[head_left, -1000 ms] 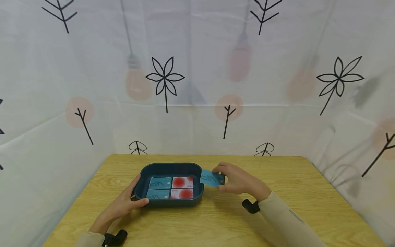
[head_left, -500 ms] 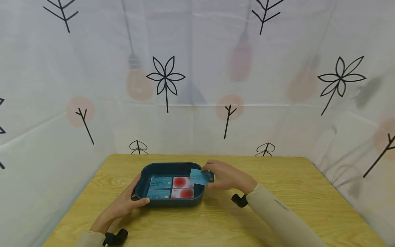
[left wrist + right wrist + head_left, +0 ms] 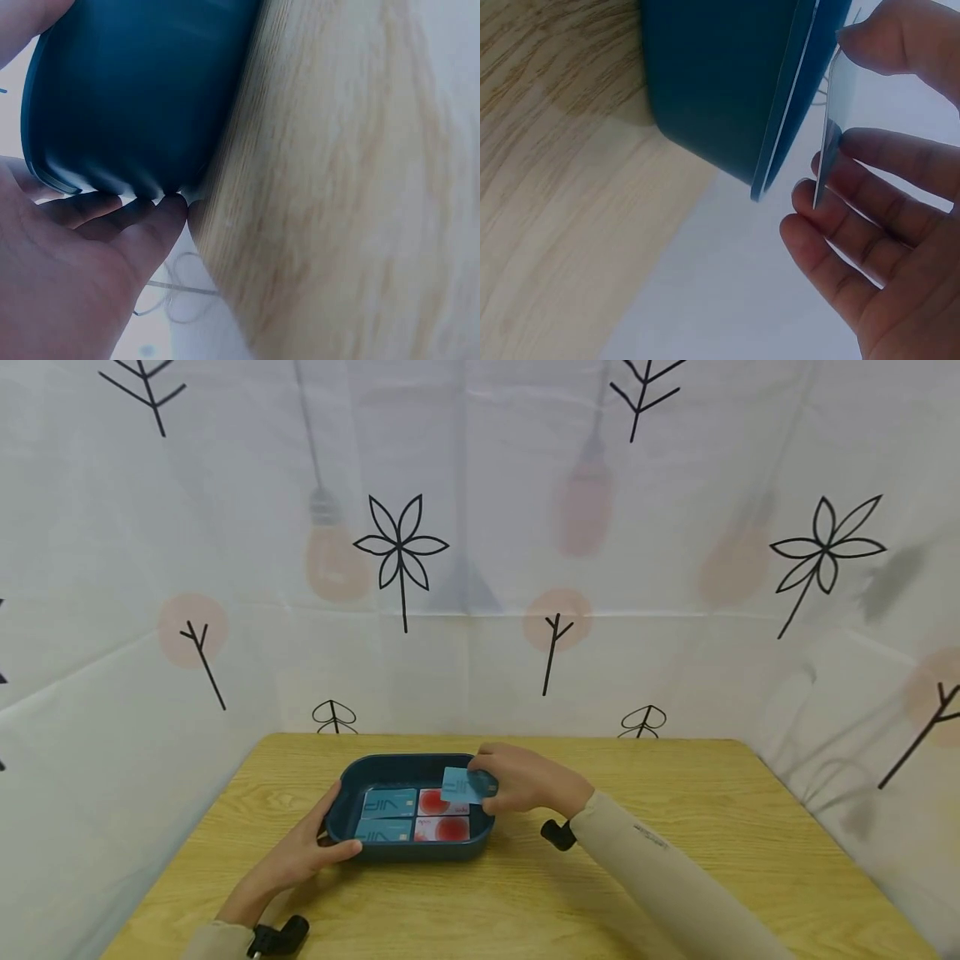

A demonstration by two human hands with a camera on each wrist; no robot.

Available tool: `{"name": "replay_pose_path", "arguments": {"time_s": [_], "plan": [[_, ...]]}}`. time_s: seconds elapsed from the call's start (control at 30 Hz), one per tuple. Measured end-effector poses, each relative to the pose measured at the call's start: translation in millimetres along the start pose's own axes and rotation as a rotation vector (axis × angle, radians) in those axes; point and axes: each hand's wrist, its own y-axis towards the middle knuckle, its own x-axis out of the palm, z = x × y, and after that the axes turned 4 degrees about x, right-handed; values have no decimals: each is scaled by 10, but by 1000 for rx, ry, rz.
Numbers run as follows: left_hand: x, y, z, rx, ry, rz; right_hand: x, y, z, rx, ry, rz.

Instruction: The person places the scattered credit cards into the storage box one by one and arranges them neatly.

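A dark blue plastic box [image 3: 405, 853] with rounded corners lies on the table. My left hand [image 3: 296, 852] holds its left end, thumb at the front corner and fingers along the side; in the left wrist view those fingertips [image 3: 161, 214] touch the outer wall. My right hand [image 3: 528, 779] pinches a blue card [image 3: 457, 785] by its right end, above the box's right part. In the right wrist view this card [image 3: 827, 142] is seen nearly edge-on, apart from the rim. Inside lie two blue cards [image 3: 388, 803] at left and two red-and-white cards [image 3: 442, 830] at right, one partly covered from sight.
The wooden table [image 3: 645, 877] extends around the box on all sides. Behind it hangs a white patterned cloth [image 3: 465, 677]. A small black camera [image 3: 281, 935] sits on the left wrist, and another camera [image 3: 557, 835] on the right.
My right hand has carried the blue card leftward, from beside the box's right rim to over the back red-and-white card. The left hand and the box have stayed in place.
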Motion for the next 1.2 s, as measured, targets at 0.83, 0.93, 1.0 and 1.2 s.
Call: {"name": "replay_pose_path", "arguments": {"time_s": [0.83, 0.93, 1.0, 1.2], "plan": [[-6, 4, -17, 0, -9, -8, 231, 386, -25, -38, -59, -54], [-9, 7, -16, 6, 3, -5, 267, 430, -26, -48, -61, -58], [-7, 3, -13, 1, 5, -1, 291, 457, -33, -55, -64, -66], [6, -6, -10, -13, -17, -6, 352, 511, -59, -29, -94, -103]]}}
